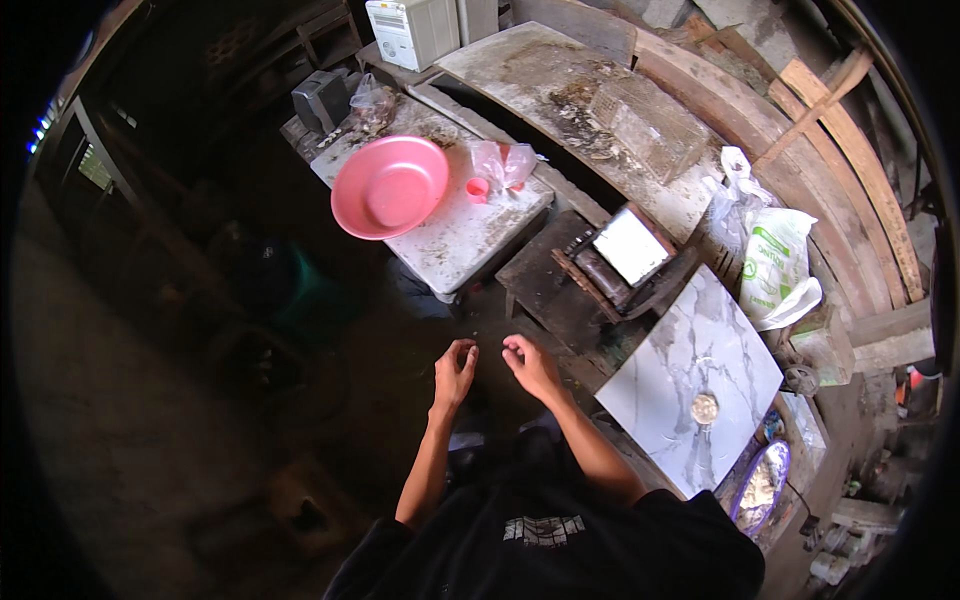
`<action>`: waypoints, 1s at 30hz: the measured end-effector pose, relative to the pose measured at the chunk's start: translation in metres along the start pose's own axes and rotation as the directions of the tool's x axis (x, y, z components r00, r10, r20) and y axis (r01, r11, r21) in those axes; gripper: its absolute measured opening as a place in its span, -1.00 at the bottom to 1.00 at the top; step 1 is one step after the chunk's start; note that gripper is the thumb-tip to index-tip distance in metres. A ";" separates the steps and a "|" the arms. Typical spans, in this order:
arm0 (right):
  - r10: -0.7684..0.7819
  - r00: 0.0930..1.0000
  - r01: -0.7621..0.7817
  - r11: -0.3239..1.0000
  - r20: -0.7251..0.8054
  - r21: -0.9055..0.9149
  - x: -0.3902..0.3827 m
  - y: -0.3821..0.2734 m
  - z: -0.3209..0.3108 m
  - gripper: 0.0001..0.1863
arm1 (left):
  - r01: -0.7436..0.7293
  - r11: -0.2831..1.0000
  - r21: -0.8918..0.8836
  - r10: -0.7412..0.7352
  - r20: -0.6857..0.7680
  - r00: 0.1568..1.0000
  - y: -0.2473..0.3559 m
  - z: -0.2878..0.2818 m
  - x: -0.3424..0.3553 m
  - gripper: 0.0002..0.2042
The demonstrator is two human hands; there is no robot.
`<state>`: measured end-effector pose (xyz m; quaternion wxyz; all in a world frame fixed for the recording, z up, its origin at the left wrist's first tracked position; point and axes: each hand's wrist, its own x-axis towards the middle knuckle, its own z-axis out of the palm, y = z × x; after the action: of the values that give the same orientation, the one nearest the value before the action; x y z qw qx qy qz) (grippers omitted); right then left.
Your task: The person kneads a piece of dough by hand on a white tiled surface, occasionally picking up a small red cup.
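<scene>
My left hand (pixel 456 371) and my right hand (pixel 531 368) are held up in front of my body with a gap between them. Both have loosely bent fingers, the thumbs slightly apart, and I see nothing in either. Beyond them, a pink plastic basin (pixel 390 188) rests on a stained white table (pixel 480 232). Beside the basin are a small pink cup (pixel 477 190) and a clear plastic bag (pixel 505 165). To the right of my right hand lies a marble-patterned tile (pixel 660 385) with a pale round lump (pixel 704 408) on it.
A wooden stand carries a device with a white plate (pixel 633 246). White plastic bags (pixel 775 265) lie behind the tile. A purple-rimmed basket (pixel 762 488) holds pale material at lower right. Wooden planks (pixel 850 180) line the far right; a dark green object (pixel 305 290) is at left.
</scene>
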<state>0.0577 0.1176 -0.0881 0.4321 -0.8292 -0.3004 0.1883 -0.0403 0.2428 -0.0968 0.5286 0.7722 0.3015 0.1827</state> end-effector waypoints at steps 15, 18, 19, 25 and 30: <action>0.141 0.989 -0.142 0.990 -0.044 -0.015 0.085 0.034 0.039 -0.59 | 0.062 0.997 0.047 -0.063 0.024 0.998 -0.023 0.001 0.063 -0.82; 0.187 0.981 -0.191 0.978 -0.051 -0.079 0.100 0.039 0.053 -0.47 | 0.042 0.993 0.106 -0.042 -0.003 0.999 -0.025 -0.002 0.068 -0.83; 0.203 0.978 -0.206 0.975 -0.041 -0.085 0.106 0.039 0.056 -0.43 | 0.052 0.993 0.108 -0.054 0.014 0.998 -0.025 -0.001 0.071 -0.84; 0.282 0.947 -0.307 0.935 -0.155 -0.174 0.134 0.049 0.067 -0.31 | -0.099 0.945 0.311 0.081 0.071 0.994 -0.039 0.004 0.101 -0.79; 0.320 0.925 -0.368 0.888 -0.204 -0.276 0.141 0.054 0.084 -0.39 | -0.145 0.925 0.352 0.125 0.081 0.989 -0.038 -0.002 0.121 -0.80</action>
<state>0.1333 0.2378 -0.1868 0.2784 -0.9386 -0.1398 0.1485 0.0391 0.3344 -0.1357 0.3743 0.8791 0.2605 0.1388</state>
